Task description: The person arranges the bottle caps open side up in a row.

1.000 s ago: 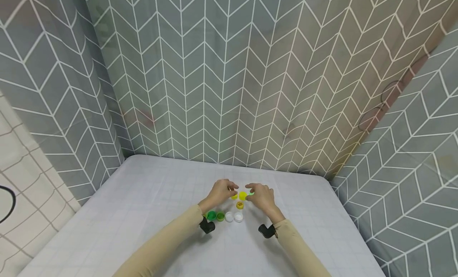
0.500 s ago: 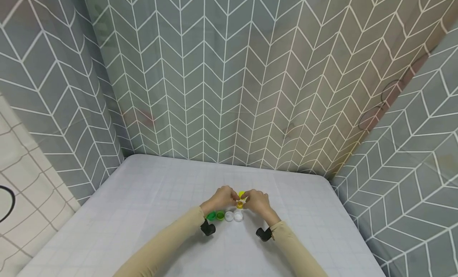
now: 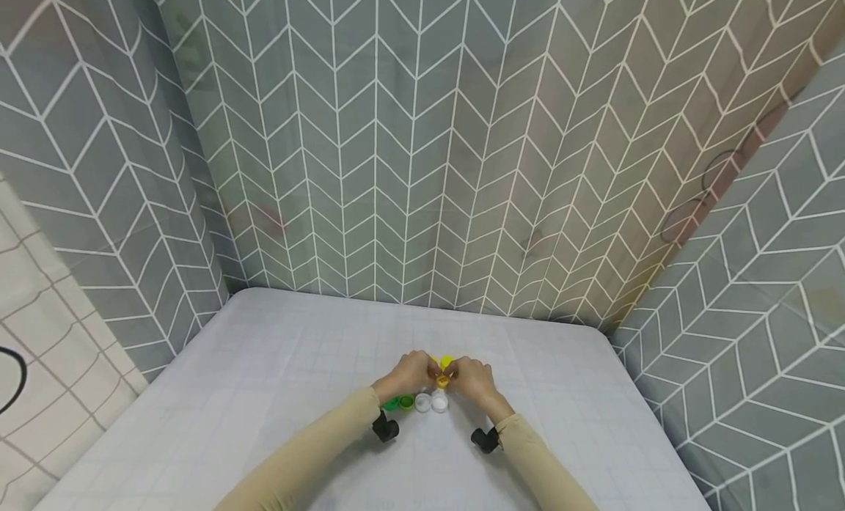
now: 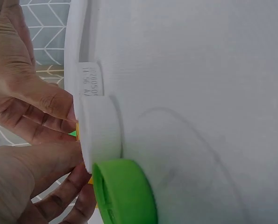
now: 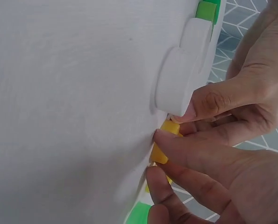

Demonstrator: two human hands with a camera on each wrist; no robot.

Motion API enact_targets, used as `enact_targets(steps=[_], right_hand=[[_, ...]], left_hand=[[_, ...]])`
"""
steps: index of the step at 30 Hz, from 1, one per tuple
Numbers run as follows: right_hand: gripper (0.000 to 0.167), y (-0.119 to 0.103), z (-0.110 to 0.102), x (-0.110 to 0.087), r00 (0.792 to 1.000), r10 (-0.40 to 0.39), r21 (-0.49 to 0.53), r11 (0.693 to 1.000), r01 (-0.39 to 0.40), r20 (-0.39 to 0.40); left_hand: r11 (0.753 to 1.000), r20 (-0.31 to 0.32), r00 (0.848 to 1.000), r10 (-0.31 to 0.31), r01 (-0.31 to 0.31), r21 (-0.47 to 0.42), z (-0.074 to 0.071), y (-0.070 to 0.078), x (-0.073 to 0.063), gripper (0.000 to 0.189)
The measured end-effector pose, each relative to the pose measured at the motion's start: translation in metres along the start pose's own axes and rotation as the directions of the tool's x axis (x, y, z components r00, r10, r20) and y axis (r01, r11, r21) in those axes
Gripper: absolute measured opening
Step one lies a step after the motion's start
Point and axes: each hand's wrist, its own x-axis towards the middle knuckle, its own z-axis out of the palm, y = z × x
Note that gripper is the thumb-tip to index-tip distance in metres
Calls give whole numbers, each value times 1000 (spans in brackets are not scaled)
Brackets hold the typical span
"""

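1 yellow bottle cap (image 3: 442,382) is sitting on the tabletop (image 3: 317,335), just beyond a white bottle cap (image 3: 439,402), with the left hand (image 3: 409,372) and the right hand (image 3: 474,380) pinching it from opposite sides. It's looking like light, stiff plastic to me, probably slick but not fragile, so I'm recommending a gentle pinch around the rim.

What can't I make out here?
Head: details of the orange cap; too small.
Left wrist: part of the green cap; cut off by bottom edge.
Left wrist: part of the far white cap; behind the near white cap.
Right wrist: part of the orange cap; behind fingers.
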Motion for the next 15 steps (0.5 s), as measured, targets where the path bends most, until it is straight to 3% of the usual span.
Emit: enact_targets(steps=[15], right_hand=[[20,1,2,-1,999,-24,-6,1000,24,-25]], left_hand=[[998,-31,999,34,-32,57,1,1,-1,18]])
